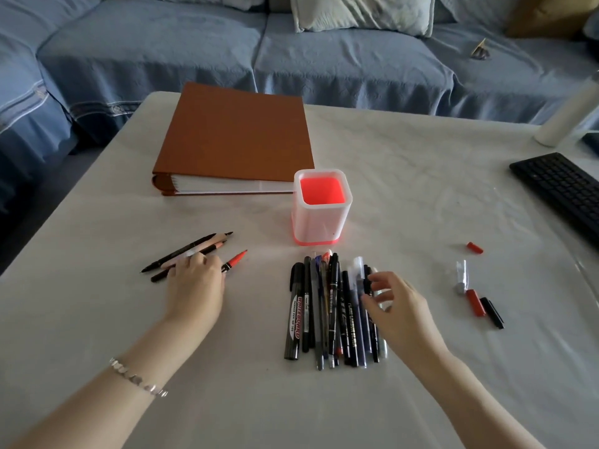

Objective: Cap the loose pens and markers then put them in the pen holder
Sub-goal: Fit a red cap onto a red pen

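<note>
Step in hand: sorting and capping, none stored yet. The pen holder (322,207) stands empty, upright, mid-desk, just in front of the brown binder (236,137).

My left hand (194,286) lies palm-down on the small group of uncapped pens (189,252) at left, fingers resting on the barrels; I cannot tell whether that grip has closed on one. The red-tipped pen (235,261) lies just beside it.

My right hand (393,307) hovers at the right edge of the main pile of pens and markers (334,309), grip spread, thumb and forefinger apart, nothing pinched.

Loose caps (479,306) lie well apart to the right, red and black side by side, a clear one just behind; another red cap (474,247) farther back. Keyboard (564,189) at the far right edge.

Judgement: next move calls for matching an open pen with a cap by colour, pressing it home, then dropping it into the holder.
</note>
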`<move>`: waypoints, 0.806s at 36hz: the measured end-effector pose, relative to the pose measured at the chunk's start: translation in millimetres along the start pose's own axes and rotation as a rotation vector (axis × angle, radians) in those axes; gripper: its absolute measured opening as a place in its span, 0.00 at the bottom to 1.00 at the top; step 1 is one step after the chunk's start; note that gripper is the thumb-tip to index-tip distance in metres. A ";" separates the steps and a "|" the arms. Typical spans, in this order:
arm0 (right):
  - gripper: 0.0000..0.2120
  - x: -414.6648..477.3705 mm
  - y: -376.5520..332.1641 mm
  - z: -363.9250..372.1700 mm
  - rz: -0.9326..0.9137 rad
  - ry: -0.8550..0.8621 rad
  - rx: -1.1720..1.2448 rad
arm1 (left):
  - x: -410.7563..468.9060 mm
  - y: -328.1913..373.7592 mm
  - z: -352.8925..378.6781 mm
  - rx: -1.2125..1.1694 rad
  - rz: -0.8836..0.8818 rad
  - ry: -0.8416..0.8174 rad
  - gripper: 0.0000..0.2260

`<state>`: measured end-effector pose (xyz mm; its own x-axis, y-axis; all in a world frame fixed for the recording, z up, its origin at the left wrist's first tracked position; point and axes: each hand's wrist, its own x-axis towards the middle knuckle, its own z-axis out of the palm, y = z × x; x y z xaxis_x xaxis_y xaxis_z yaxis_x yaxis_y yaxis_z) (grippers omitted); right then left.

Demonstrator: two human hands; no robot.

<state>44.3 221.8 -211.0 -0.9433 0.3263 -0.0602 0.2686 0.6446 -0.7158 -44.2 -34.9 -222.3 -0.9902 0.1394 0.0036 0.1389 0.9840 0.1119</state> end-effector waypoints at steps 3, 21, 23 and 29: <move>0.08 -4.2 12.5 -13.3 -0.015 0.002 -0.088 | -9.0 19.2 -7.8 -0.236 0.067 0.040 0.04; 0.10 19.2 83.6 -92.9 0.285 0.107 -0.609 | -48.6 86.4 -37.7 -0.714 0.280 -0.111 0.06; 0.10 17.8 82.9 -91.1 0.297 0.122 -0.603 | -50.0 88.9 -39.1 -0.720 0.275 -0.117 0.06; 0.06 5.6 54.0 -86.4 0.142 0.156 -0.228 | -55.3 94.0 -46.4 -0.767 0.285 -0.140 0.11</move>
<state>70.3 318.1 -189.9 -0.8568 0.5149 -0.0278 0.4487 0.7179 -0.5322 23.1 44.8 -165.8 -0.9008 0.4340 0.0161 0.2869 0.5667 0.7724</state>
